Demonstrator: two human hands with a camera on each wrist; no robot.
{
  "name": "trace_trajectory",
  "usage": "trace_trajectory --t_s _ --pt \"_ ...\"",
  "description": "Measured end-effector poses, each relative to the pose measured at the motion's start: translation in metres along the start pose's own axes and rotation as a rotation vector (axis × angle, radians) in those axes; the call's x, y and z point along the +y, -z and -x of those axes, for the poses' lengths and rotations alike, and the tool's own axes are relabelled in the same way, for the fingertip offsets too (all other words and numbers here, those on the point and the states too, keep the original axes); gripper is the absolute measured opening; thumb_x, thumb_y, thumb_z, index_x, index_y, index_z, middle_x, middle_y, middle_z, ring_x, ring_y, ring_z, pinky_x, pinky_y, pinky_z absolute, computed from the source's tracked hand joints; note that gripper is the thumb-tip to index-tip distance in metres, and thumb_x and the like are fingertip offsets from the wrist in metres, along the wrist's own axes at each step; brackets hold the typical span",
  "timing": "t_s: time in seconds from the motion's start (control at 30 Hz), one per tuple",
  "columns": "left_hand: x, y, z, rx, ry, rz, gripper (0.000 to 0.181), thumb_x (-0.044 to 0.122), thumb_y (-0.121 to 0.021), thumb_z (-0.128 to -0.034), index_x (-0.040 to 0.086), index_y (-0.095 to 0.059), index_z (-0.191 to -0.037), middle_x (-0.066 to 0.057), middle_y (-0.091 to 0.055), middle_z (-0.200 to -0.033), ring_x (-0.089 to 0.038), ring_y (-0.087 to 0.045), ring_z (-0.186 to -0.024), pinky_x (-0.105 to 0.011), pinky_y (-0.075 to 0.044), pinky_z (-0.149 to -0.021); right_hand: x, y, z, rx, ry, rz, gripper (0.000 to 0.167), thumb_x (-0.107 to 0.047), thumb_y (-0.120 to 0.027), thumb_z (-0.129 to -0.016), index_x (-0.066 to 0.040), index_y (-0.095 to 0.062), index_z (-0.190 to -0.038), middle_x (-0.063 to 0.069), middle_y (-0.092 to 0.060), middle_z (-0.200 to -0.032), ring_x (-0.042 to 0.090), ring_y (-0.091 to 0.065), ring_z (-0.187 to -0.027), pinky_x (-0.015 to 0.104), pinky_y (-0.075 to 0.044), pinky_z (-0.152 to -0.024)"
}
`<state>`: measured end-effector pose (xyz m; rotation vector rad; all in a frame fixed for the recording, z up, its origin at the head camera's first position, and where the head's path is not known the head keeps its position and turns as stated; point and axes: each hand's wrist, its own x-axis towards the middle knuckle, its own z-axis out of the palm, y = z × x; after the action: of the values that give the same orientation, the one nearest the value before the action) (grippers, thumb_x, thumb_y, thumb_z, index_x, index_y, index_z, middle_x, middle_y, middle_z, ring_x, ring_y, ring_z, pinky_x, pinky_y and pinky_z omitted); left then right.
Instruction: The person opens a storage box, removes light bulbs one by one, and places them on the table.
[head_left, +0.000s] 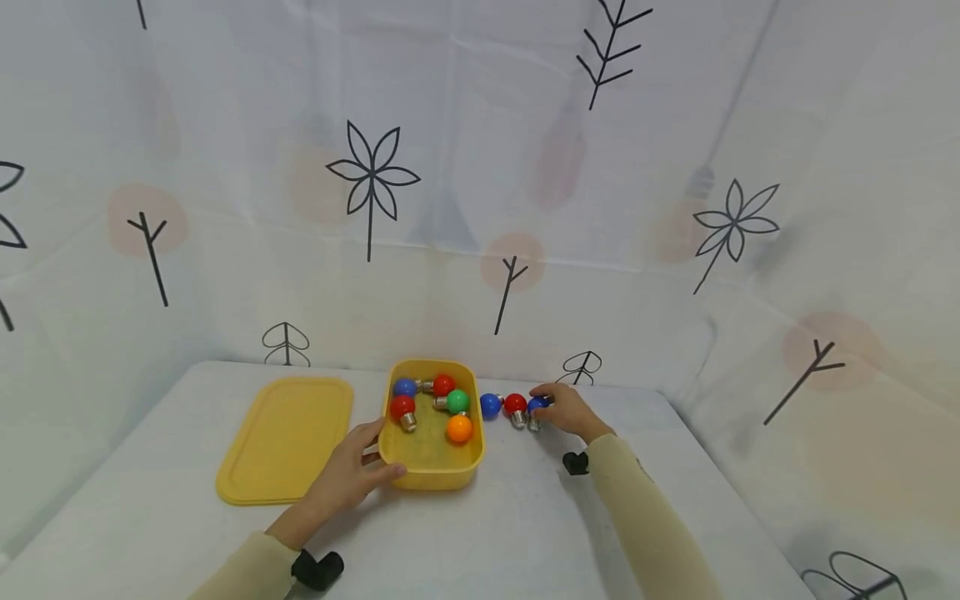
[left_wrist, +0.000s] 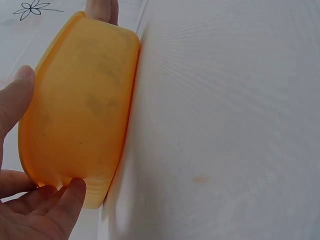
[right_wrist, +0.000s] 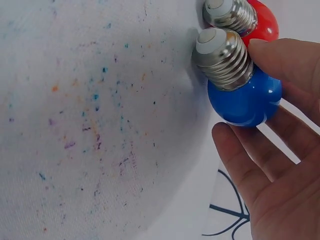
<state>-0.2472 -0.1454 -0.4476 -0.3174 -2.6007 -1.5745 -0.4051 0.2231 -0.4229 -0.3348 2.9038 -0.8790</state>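
Note:
A yellow plastic box stands mid-table with several colored light bulbs in it, among them a green bulb and an orange bulb. My left hand holds the box at its near left corner, thumb by the front rim and fingers along the left side. To the right of the box, my right hand pinches a small blue light bulb with a silver screw base. A red light bulb lies beside that one, and another blue bulb sits nearer the box.
A flat yellow lid lies on the white table left of the box. Behind the table hangs a pale cloth printed with plants. Small colored specks mark the table covering in the right wrist view.

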Motion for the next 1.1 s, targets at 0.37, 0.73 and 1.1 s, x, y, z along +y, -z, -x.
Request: trace_trajectory --t_s 0.37,0.73,1.1 --pt "0.003 0.001 0.001 -0.006 0.010 0.011 0.086 0.028 -0.079 -0.0794 0.000 -0.033 -0.147 -0.015 -0.044 -0.140 -0.030 -0.046 -0.127 -0.037 -0.047 -0.098 0.004 -0.001 0.000 -0.010 0.001 -0.027 0.045 -0.017 -0.070 -0.087 -0.007 -0.058 -0.130 0.012 -0.056 -0.129 0.032 -0.051 -0.118 0.051 -0.045 -0.100" --pt "0.002 0.001 0.001 -0.002 0.016 0.002 0.085 0.028 -0.079 -0.0796 0.001 -0.033 -0.147 -0.014 -0.043 -0.141 -0.029 -0.046 -0.127 -0.037 -0.047 -0.098 0.001 -0.002 0.001 0.005 0.025 -0.016 0.046 -0.018 -0.070 -0.087 -0.008 -0.059 -0.130 0.011 -0.056 -0.130 0.033 -0.050 -0.120 0.052 -0.045 -0.100" --pt "0.003 0.001 0.001 -0.004 0.015 0.005 0.085 0.029 -0.079 -0.0797 0.002 -0.034 -0.147 -0.015 -0.043 -0.140 -0.030 -0.045 -0.128 -0.038 -0.047 -0.098 -0.024 0.011 0.008 0.001 0.045 0.012 0.045 -0.020 -0.069 -0.088 -0.009 -0.058 -0.130 0.018 -0.052 -0.134 0.039 -0.051 -0.117 0.054 -0.047 -0.096"
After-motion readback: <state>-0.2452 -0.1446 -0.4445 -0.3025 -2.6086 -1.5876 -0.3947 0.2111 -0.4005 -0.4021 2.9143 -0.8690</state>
